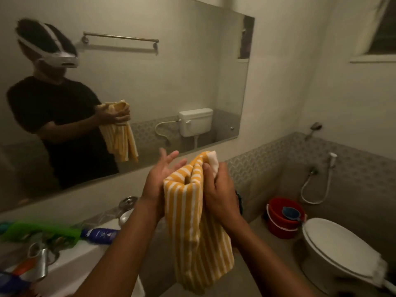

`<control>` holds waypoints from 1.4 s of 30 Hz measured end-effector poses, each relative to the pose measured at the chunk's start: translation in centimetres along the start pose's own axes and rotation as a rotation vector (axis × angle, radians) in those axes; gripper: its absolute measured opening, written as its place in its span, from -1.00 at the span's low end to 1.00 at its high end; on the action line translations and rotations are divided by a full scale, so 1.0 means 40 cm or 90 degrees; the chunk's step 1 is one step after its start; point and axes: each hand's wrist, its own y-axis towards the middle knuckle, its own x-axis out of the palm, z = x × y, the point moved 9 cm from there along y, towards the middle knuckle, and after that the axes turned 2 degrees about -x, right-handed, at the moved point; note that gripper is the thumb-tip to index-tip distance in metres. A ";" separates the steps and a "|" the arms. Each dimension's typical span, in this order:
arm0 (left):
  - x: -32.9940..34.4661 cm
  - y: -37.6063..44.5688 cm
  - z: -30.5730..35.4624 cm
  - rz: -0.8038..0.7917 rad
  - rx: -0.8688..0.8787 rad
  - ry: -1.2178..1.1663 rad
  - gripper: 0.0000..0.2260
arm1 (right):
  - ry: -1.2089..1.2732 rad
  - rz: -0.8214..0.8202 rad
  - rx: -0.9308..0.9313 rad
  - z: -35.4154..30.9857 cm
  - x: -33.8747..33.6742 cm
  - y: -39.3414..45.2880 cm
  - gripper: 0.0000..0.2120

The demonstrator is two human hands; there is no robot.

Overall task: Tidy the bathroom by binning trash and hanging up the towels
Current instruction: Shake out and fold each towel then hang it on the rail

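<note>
I hold the yellow striped towel (197, 213) bunched between both hands: right hand (220, 194) squeezing its top, left hand (159, 179) flat with fingers spread. It isn't hung; the towel rail (120, 37) in the mirror (225, 61) is bare.

The left hand's (159, 179) palm is hidden behind the bunched striped towel (192, 221), so how much of it presses the cloth cannot be told. The right hand's (218, 189) fingertips are buried in the folds, its grip mostly out of sight. The worktop (85, 264) is cut off by the left and bottom edges. The green item (42, 231) and the blue bottle (99, 233) on it are blurred; the label is unreadable. The toilet (334, 251) runs off at the lower right. The window (383, 28) is cropped at the top right corner.
</note>
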 end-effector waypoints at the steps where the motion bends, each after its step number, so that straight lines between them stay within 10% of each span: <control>1: 0.001 -0.007 -0.010 -0.009 0.006 -0.019 -0.38 | -0.024 0.033 0.011 0.012 -0.046 0.012 -0.69; 5: 0.084 -0.066 -0.077 -0.097 0.102 0.258 -0.12 | -0.098 0.110 0.056 0.040 -0.217 0.034 -0.73; 8: 0.178 -0.026 -0.125 -0.082 0.156 0.364 -0.37 | -0.131 0.156 0.053 0.024 -0.336 0.020 -0.69; 13: 0.417 0.019 -0.165 -0.256 0.121 0.264 -0.69 | -0.016 0.174 0.011 0.005 -0.547 -0.045 -0.66; 16: 0.585 -0.019 -0.172 -0.391 0.167 0.238 -0.80 | -0.012 0.134 0.121 0.057 -0.641 -0.103 -0.28; 22: 0.811 -0.021 -0.249 -0.428 0.108 0.155 -0.56 | -0.089 0.205 0.158 0.021 -0.868 -0.165 -0.68; 30: 1.210 -0.149 -0.336 -0.527 0.027 0.024 -0.58 | -0.143 0.349 0.131 -0.095 -1.192 -0.197 -0.42; 42: 1.712 -0.515 -0.351 -0.841 0.085 -0.001 -0.22 | -0.404 0.684 -0.059 -0.594 -1.618 -0.337 -0.71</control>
